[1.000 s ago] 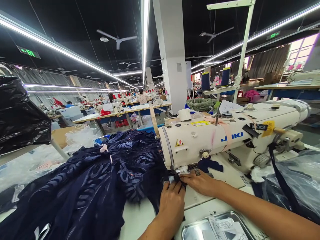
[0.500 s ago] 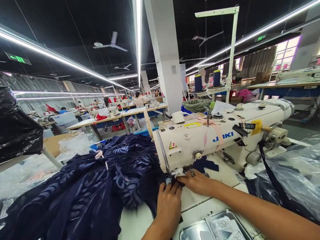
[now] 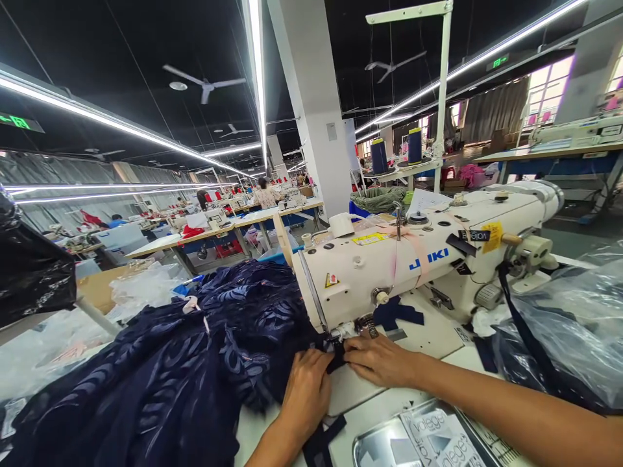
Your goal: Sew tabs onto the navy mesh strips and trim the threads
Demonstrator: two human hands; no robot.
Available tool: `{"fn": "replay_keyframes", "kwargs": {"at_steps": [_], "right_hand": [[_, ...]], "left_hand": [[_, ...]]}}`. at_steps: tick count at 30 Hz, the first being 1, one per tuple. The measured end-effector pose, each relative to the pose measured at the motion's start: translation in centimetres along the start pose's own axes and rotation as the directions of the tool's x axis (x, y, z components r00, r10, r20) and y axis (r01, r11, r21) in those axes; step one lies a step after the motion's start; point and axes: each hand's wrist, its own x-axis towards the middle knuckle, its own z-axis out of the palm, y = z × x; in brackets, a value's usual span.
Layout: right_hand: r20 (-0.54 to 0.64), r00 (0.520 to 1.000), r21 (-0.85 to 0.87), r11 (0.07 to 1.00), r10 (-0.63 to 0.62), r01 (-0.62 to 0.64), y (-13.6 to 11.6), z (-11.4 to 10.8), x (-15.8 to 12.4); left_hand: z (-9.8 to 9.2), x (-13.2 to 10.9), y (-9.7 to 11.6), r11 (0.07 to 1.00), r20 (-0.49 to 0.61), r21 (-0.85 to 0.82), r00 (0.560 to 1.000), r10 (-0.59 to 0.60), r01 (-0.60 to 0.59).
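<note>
A white sewing machine (image 3: 379, 275) with blue lettering spans the middle of the view. Its needle area sits at the head's lower left end, just beyond my fingertips. My left hand (image 3: 305, 384) is closed on the edge of a dark navy garment (image 3: 170, 370), left of the presser foot. Opposite it, my right hand (image 3: 382, 360) pinches the dark cloth close to the foot, fingers curled. The cloth between the hands is partly hidden by my fingers. Most of the garment, with its shiny leaf-like pattern, lies heaped to the left. A navy strip (image 3: 325, 441) hangs below my left wrist.
A metal tray (image 3: 363, 447) with printed labels (image 3: 440, 438) is at the front. Navy scraps (image 3: 398, 314) lie under the machine arm. Clear plastic bags (image 3: 579, 337) are at right, and a black plastic bag (image 3: 34, 259) at left. Two thread cones (image 3: 378, 155) stand behind.
My left hand has shifted left, away from the presser foot. The navy strip below it now shows more. My right hand stays near the foot; the view has turned slightly.
</note>
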Motion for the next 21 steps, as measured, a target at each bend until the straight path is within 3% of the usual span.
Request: {"fn": "replay_keyframes", "kwargs": {"at_steps": [5,11,21], "right_hand": [[-0.015,0.999,0.141,0.989,0.048,-0.046,0.5,0.4,-0.2],[0.038,0.995,0.324,0.940,0.097,-0.104,1.0,0.1,-0.2],[0.027,0.997,0.035,0.997,-0.073,0.072,0.7,-0.2,-0.6]], "left_hand": [[1.0,0.0,0.4,0.995,-0.004,0.101,1.000,0.002,-0.001],[1.2,-0.2,0.3,0.994,0.067,0.104,0.997,-0.030,0.023],[1.3,-1.2,0.4,0.993,0.105,0.105,0.994,0.035,-0.046]]}}
